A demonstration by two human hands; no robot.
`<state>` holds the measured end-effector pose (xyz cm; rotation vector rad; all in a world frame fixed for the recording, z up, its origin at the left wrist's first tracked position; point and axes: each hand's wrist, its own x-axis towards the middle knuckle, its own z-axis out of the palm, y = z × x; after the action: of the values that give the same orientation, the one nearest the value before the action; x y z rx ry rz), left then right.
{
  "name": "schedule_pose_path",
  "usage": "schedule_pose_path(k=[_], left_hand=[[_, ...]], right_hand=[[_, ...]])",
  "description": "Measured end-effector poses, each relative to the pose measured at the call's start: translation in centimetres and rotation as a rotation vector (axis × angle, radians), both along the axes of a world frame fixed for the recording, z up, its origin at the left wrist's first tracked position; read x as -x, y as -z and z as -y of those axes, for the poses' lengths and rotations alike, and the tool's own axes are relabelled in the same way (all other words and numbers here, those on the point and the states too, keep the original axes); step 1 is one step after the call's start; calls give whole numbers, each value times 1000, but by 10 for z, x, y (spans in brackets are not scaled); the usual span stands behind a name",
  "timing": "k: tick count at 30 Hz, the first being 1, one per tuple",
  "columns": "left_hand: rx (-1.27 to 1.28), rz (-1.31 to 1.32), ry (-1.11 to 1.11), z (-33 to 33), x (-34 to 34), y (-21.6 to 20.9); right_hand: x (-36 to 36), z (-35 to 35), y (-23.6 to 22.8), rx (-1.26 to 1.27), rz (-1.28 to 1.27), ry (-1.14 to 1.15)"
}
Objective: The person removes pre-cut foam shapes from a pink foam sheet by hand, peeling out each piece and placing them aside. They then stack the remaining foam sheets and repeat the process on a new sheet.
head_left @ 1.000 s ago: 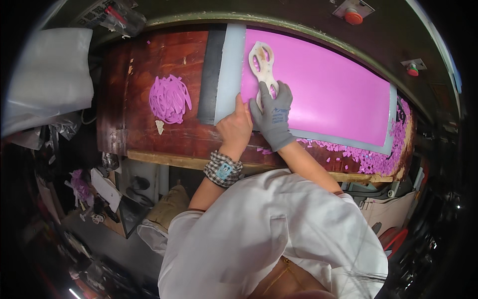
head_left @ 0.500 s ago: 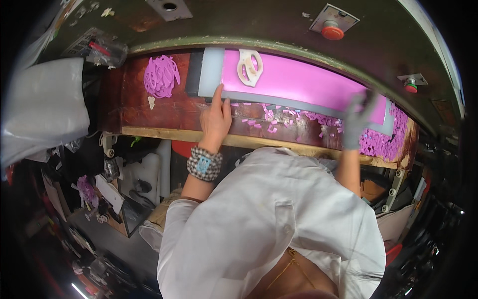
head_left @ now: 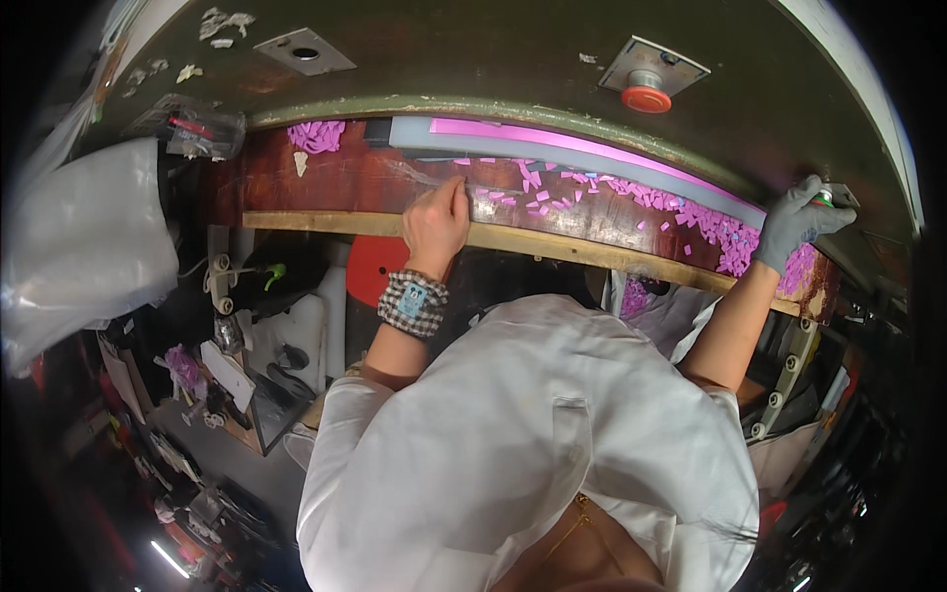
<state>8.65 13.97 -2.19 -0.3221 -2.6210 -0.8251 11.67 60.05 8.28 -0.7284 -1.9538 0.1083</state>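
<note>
Compared with half a second ago, the right hand (head_left: 792, 225), which is wearing one grey glove, is reaching further right and is no longer moving over the pink sheet (head_left: 592, 148). Its fingers (head_left: 807, 189) are standing apart around one green button (head_left: 825, 197); I cannot tell whether they are pressing it. The bare left hand (head_left: 437, 232) is no longer touching the pale board (head_left: 414, 134); it is hanging nearer to the person, over the front part of the bench (head_left: 365, 187). Its fingers are now curling inward, and I am not seeing any thing in them.

The one pink sheet is showing only as a narrow strip, much less than before; it is lying on the pale board, beyond the left fingers and stretching toward the right fingers.

One bundle of pink strips (head_left: 318, 135) is lying beyond the left fingers, to their left. Small pink scraps (head_left: 691, 219), too many for counting, are spreading between the two hands, most thickly just beside the right one. Three metal plates are sitting on the machine (head_left: 473, 59): one with a dark hole, one with a red button (head_left: 646, 98), one behind the right fingers.

The one checked wristband (head_left: 414, 304) is carrying a blue picture patch. The marks above the red button are looking too small for reading.
</note>
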Motion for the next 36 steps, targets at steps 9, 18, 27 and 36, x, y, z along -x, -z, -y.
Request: schedule_pose_path(k=[9, 18, 27, 36], left_hand=[[-141, -7, 54, 6, 2, 0], [-206, 54, 55, 2, -34, -10], [-109, -128, -126, 4, -18, -45], [54, 232, -302, -18, 42, -32]], right_hand=[[-88, 157, 78, 657, 424, -728], [-98, 150, 75, 640, 593, -733], [43, 247, 47, 673, 516, -1023], [77, 320, 76, 516, 419, -1093]])
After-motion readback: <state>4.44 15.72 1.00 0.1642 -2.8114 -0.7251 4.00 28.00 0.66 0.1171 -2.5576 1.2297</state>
